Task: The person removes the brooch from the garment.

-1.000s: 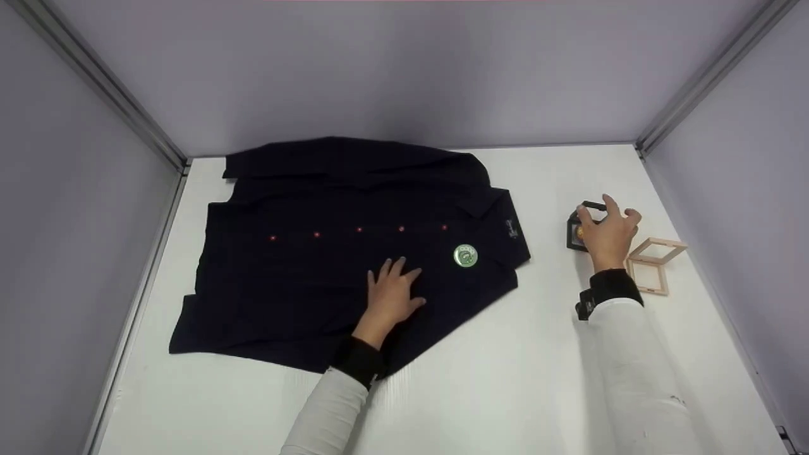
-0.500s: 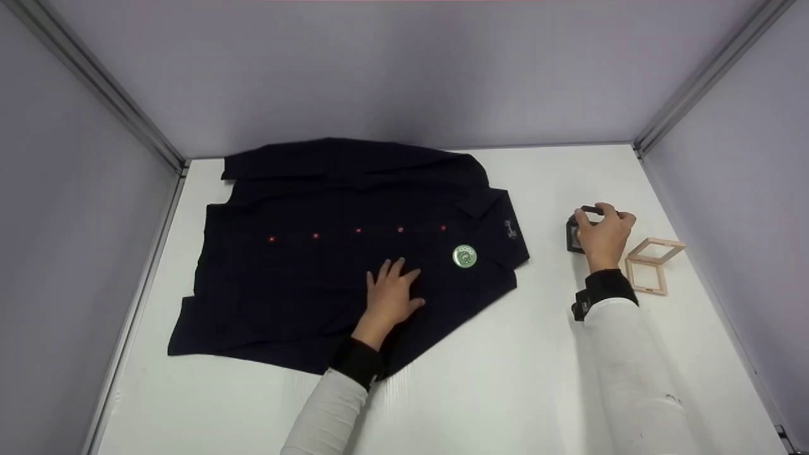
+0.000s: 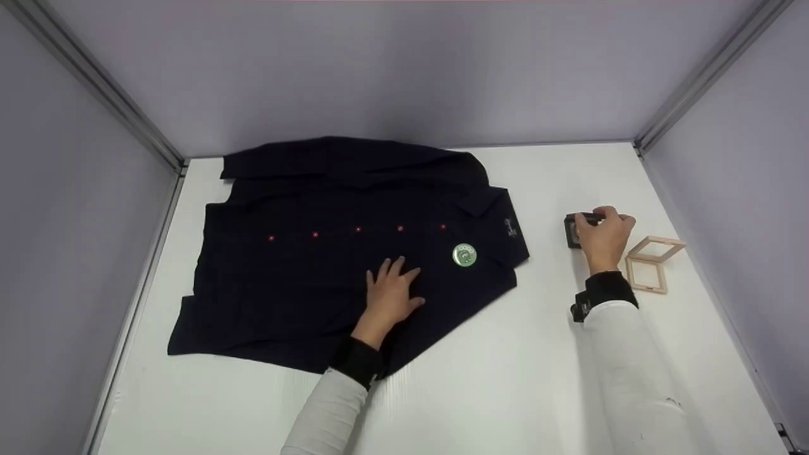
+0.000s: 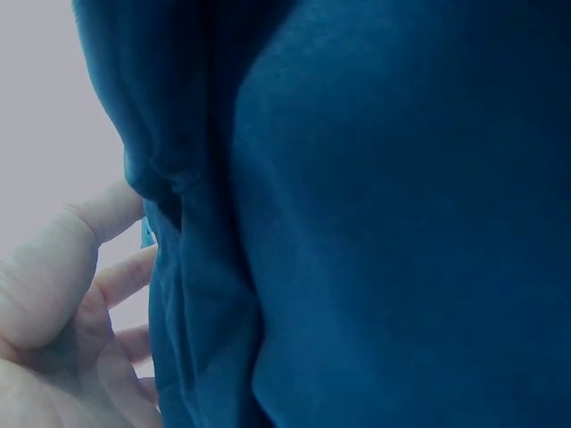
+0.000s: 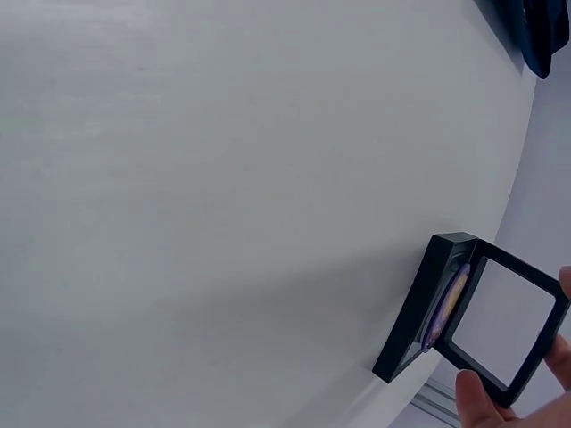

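At the frame's right, my right grip pinches the flap of a hinged black case, likely to govern its swing; at center, my left grip, fingers spread, rests on the dark shirt, perhaps steadying it against the counter.

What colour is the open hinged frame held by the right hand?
The hinged frame is black; the right wrist view shows it best.
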{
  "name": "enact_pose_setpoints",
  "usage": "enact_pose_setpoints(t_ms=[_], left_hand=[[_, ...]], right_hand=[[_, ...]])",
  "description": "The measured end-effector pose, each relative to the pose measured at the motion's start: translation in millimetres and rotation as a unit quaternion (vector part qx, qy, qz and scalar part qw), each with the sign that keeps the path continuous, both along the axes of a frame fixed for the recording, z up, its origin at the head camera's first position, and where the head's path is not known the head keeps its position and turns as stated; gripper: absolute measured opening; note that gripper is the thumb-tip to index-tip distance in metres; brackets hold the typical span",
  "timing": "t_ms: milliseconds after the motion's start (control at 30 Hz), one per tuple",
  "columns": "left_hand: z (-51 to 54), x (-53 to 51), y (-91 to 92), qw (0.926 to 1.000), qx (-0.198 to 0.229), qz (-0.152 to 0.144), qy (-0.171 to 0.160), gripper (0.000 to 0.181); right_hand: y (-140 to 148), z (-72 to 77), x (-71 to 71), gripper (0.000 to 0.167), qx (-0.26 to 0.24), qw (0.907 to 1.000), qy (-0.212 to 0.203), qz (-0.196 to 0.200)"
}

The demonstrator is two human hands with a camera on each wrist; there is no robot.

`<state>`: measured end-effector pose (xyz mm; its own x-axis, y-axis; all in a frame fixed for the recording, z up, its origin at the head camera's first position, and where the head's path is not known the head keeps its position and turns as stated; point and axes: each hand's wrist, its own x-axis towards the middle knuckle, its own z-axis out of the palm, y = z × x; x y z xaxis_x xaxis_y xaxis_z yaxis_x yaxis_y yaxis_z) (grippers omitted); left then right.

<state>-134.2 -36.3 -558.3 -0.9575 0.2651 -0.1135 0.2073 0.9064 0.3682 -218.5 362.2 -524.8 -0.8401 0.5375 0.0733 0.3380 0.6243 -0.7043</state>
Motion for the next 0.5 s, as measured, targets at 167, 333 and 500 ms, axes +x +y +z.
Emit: enact_pose_setpoints(t_ms=[167,333,500], left_hand=[[0.5,0.4,-0.1,1.0,0.0,-0.001,-0.009,0.063],[1.0,1.1,0.3,0.9999,0.007,-0.002,-0.011,0.062],[2.0,1.1,1.6,0.9998,0.013,-0.002,-0.016,0.062]], right_hand=[[-3,-2.0,3.6,0.045,0.01,0.9997,-0.022,0.002],[-3,-5.1,8.9,0.045,0.02,0.9993,-0.033,0.001],[-3,-8.6,14.0,0.043,0.021,0.999,-0.039,0.0]])
